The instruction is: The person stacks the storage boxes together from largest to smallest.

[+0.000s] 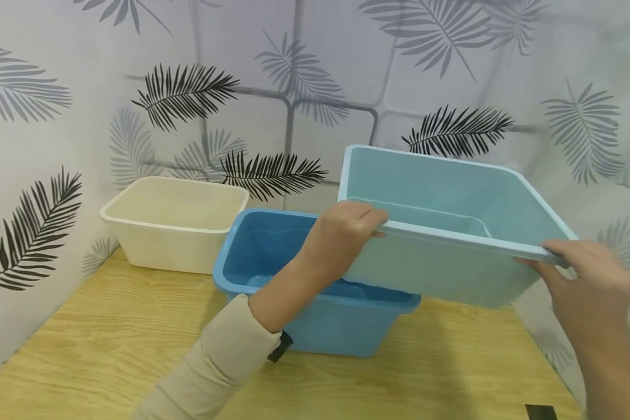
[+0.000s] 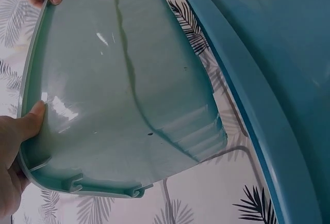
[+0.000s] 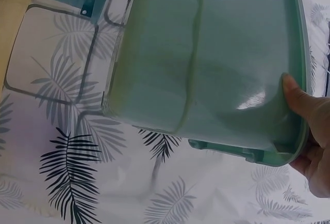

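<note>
A pale blue-green plastic storage bin hangs in the air, tilted, its open top facing up toward the head view. My left hand grips its near rim at the left corner, thumb beneath the rim as the left wrist view shows. At the right end of that rim my right hand holds on, thumb on the outer wall. Below and to the left, a darker blue bin stands on the table, partly hidden behind my left forearm. The lifted bin overlaps its right side in the head view.
A cream bin stands at the back left of the wooden table. Leaf-patterned sheeting rises behind and on both sides. A small black piece shows at the table's front right.
</note>
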{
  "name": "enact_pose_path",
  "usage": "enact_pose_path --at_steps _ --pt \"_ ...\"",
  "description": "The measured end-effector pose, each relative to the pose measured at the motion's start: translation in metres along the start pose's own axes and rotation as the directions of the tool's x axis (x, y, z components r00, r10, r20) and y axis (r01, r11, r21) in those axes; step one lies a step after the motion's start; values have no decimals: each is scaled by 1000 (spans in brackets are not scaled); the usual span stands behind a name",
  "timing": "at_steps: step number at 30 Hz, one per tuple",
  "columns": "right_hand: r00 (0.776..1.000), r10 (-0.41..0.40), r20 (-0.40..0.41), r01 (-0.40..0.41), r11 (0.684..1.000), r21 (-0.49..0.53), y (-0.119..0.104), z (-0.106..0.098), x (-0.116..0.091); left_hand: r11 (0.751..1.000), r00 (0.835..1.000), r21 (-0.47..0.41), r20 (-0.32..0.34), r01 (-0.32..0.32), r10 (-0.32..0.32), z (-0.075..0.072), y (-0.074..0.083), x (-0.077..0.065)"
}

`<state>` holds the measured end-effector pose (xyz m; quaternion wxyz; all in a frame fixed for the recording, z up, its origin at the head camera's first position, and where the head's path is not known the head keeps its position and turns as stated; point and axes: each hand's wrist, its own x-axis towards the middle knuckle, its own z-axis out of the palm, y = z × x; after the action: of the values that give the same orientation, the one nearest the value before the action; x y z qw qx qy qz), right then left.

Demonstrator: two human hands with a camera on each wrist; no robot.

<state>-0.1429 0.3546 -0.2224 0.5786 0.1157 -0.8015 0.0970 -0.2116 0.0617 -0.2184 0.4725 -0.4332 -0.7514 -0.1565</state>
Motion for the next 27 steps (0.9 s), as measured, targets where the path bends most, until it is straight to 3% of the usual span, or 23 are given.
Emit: enact_pose_path --at_steps 16,27 --pt "999 11 -52 -6 995 98 -23 24 3 999 995 51 -101 4 1 -8 -21 -17" --pt "996 -18 -84 33 984 177 -47 42 8 999 989 36 -148 33 -27 -25 -41 -34"
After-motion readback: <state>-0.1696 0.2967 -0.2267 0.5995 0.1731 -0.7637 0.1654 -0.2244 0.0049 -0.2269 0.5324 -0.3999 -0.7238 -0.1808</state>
